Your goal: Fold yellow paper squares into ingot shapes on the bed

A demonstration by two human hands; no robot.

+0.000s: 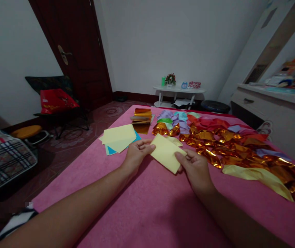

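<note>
A pale yellow sheet of paper [165,153], apparently folded, is held between both hands above the pink cloth [121,203]. My left hand [140,153] pinches its left corner between thumb and fingers. At its right end, my right hand [195,165] grips the edge, thumb on top and fingers underneath. To the left lies a loose pile of yellow paper sheets [120,135] with blue ones [111,150] showing beneath. Behind the hands sits a stack of shiny gold foil sheets [142,119]. Folded gold foil pieces [227,151] spread across the right side.
Among the foil lie purple [182,126], red [210,123] and yellow paper pieces [258,175]. A white side table [179,89] stands against the far wall. A chair with a red bag [56,101] is at left; a cluttered drawer cabinet [271,106] stands at right.
</note>
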